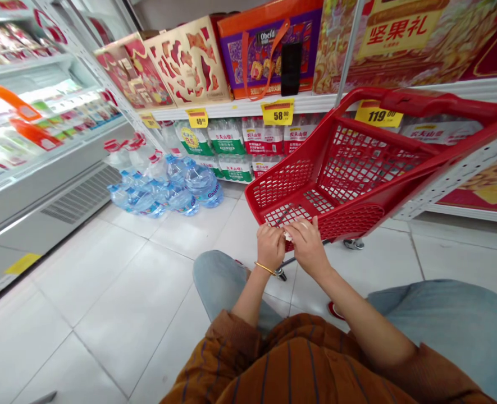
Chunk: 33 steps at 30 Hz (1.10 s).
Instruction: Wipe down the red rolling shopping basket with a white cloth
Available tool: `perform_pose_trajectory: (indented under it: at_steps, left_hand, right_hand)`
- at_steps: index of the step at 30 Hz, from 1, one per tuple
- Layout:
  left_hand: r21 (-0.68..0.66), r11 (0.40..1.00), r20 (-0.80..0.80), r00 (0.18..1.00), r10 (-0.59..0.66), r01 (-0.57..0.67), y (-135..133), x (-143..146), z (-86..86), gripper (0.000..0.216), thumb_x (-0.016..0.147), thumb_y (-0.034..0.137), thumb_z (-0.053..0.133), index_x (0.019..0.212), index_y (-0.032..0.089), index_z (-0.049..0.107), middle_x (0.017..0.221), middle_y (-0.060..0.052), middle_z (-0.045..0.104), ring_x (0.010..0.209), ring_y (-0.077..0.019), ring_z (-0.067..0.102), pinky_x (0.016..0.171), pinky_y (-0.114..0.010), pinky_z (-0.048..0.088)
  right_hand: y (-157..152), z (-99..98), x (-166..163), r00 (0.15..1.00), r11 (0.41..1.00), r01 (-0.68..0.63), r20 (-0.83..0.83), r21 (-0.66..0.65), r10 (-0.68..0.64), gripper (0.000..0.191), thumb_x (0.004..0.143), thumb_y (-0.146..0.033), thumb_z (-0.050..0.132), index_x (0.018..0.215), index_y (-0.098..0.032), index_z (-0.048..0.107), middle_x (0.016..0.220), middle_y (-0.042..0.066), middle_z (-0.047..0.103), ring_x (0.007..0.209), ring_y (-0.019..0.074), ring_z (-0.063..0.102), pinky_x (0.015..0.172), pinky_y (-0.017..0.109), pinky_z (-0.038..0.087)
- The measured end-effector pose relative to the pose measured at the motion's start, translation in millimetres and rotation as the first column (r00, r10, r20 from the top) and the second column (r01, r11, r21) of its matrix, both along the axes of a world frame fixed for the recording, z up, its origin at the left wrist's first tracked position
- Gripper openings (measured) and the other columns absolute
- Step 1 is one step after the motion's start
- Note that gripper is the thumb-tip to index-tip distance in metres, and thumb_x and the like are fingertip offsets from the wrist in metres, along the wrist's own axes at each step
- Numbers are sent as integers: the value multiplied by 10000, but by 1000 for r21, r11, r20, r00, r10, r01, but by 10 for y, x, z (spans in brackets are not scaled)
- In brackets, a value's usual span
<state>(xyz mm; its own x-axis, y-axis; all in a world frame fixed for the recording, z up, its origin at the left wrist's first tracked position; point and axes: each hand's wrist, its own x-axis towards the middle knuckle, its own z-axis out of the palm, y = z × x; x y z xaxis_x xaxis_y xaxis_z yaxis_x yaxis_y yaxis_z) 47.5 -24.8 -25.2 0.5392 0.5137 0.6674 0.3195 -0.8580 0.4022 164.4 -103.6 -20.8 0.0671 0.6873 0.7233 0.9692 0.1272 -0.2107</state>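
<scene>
Both hands are together in front of the low side of a red shopping cart (349, 224). My left hand (270, 244), with a gold bracelet at the wrist, has its fingers curled over. Close beside it, my right hand (308, 244) is closed too, fingers bent toward the left one. A scrap of something white (288, 236) shows between them, mostly hidden by the fingers, so its kind is unclear. Behind the hands lies the cart's lattice basket. Whether the fingers touch the cart's rim cannot be made out.
A shelf holds gift boxes (189, 62) and a black phone-like slab (291, 68). Packs of bottled water (227, 137) stand below. Large blue water bottles (168, 188) sit on the tiled floor (117, 280). An open refrigerated case (58, 196) runs along the left.
</scene>
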Motion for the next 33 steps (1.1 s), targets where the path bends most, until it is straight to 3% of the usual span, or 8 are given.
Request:
perform_pose_trajectory:
  at_steps: [7, 17, 20, 24, 29, 33]
  left_hand:
    - [2, 1000, 1, 1000, -18, 18, 13, -8, 16, 291, 974, 289, 388, 944, 194, 661, 782, -39, 697, 744, -184, 580, 908, -430, 425]
    - [-20, 1000, 19, 1000, 9, -9, -27, 4, 72, 248, 957, 276, 448, 935, 204, 684, 787, -39, 702, 816, -192, 613, 963, -471, 426]
    - [-16, 1000, -6, 1000, 9, -9, -61, 15, 112, 250, 957, 260, 438, 967, 206, 682, 857, -57, 717, 945, -215, 618, 1020, -508, 396]
    - [-54, 998, 3, 1000, -29, 29, -85, 46, 101, 296, 978, 260, 377, 988, 187, 664, 878, -70, 719, 845, -197, 631, 925, -455, 461]
    - [-46, 999, -1, 1000, -20, 20, -78, 59, 68, 329, 990, 297, 356, 980, 164, 657, 817, -76, 704, 770, -198, 606, 804, -407, 467]
    - [-44, 999, -13, 1000, -21, 21, -74, 49, 74, 324, 991, 295, 356, 984, 169, 654, 809, -70, 699, 759, -195, 600, 792, -395, 455]
  right_hand:
    - [-27, 33, 134, 997, 999, 33, 75, 8, -34, 299, 931, -141, 427, 1151, -175, 626, 1086, 90, 665, 1227, 240, 477, 1178, 510, 234]
    - [-84, 163, 394, 989, 993, 112, -97, 26, -109, 303, 942, -139, 378, 1111, -181, 626, 1099, 94, 647, 1406, 291, 307, 1160, 619, 198]
    - [-68, 201, 358, 974, 991, 127, -194, 37, -117, 296, 952, -169, 374, 1111, -194, 623, 1072, 91, 659, 1296, 277, 445, 1148, 607, 241]
    - [-30, 250, 205, 957, 994, 82, -283, 68, -59, 293, 967, -208, 389, 1209, -187, 553, 1088, 96, 674, 1039, 221, 601, 1105, 528, 361]
    - [-17, 285, 73, 941, 991, -31, -330, 129, 73, 258, 965, -213, 431, 1188, -208, 561, 1096, 80, 671, 1040, 187, 622, 1029, 416, 474]
    - [-10, 255, 180, 960, 995, -83, -264, 56, 95, 262, 964, -219, 437, 1144, -222, 627, 1180, 98, 635, 1106, 186, 611, 987, 398, 512]
